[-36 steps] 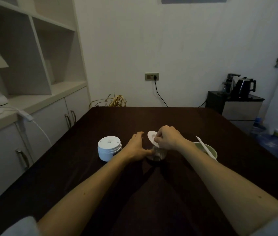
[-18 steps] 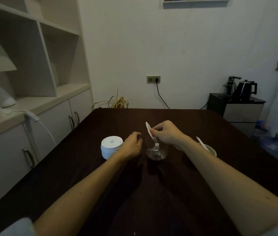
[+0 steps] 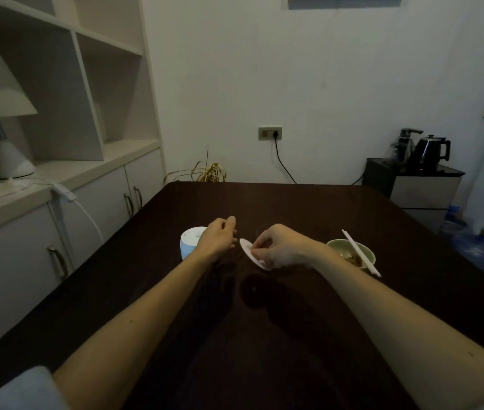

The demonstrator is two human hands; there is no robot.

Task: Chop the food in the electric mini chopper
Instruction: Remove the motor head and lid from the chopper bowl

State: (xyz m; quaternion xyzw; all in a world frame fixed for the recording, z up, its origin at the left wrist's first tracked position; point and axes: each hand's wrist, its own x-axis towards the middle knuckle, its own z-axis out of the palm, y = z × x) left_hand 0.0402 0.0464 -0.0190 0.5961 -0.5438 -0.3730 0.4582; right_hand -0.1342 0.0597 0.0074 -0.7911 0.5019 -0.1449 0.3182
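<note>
My right hand (image 3: 279,247) pinches a white round lid (image 3: 251,252) by its edge. The lid is tilted and hangs low over the dark table (image 3: 264,335), at the near left of the hand. The glass chopper bowl is almost wholly hidden behind that hand; only a faint rim (image 3: 260,231) shows. My left hand (image 3: 220,238) hovers with loosely curled fingers and nothing in it, just in front of the white motor unit (image 3: 189,241). To the right stands a green bowl (image 3: 366,253) with brown food, a pair of white chopsticks (image 3: 359,251) resting across it.
White cabinets with a lamp (image 3: 1,113) and a dangling cable (image 3: 86,214) run along the left side. A side table with kettles (image 3: 430,149) is at the far right, water bottles (image 3: 477,247) on the floor beside it. A dry plant (image 3: 208,173) sits behind the table's far edge.
My right hand lifted the white lid off the glass bowl, tipped it up, then brought it down low over the table. My left hand let go of the bowl and drew back toward the motor unit.
</note>
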